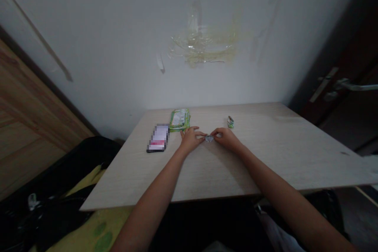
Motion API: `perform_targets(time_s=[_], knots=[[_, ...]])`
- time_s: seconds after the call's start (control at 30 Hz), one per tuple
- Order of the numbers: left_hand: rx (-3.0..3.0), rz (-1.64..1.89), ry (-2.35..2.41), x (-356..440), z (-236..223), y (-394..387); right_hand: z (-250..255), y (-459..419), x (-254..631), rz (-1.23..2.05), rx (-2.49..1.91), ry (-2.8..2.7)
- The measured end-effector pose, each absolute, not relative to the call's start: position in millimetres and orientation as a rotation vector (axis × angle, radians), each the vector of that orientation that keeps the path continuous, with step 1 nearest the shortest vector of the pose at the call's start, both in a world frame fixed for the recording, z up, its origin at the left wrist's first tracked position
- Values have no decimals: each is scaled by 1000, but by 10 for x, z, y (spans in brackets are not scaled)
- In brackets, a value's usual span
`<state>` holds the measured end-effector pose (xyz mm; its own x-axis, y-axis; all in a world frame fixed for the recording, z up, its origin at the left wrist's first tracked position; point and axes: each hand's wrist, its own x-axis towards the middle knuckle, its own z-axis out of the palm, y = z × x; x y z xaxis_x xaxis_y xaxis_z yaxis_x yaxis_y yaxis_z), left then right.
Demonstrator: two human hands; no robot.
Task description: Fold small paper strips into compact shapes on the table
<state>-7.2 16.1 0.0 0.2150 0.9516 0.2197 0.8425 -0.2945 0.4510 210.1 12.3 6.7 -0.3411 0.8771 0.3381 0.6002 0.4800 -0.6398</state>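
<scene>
Between my two hands, low over the table, is a small silvery-grey piece (209, 138) that looks like crumpled foil or a wrapper; its exact kind is too small to tell. My left hand (191, 138) pinches its left edge with thumb and forefinger, the other fingers spread toward the back. On the opposite edge, the fingertips of my right hand (226, 138) are closed in a pinch. Just behind my left hand lie flat green-and-white packets (180, 119), stacked. Beyond my right hand sits a small folded green-and-white wrapper (230, 122).
A phone (158, 138) with a blurred screen lies left of my left hand on the pale wooden table (280, 153). The wall (132, 47) with peeling clear tape (203, 47) borders the table's back edge. A dark door with a metal handle (360, 86) stands at right.
</scene>
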Motion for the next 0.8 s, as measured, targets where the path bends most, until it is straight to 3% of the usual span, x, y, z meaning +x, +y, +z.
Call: perform_targets(time_s=[0.3, 0.8], knots=[[2301, 548, 1665, -161, 25, 148, 63, 125, 2119, 470, -1212, -2146], [2209, 679, 1687, -49, 37, 55, -25, 175, 2085, 414, -1193, -2168]])
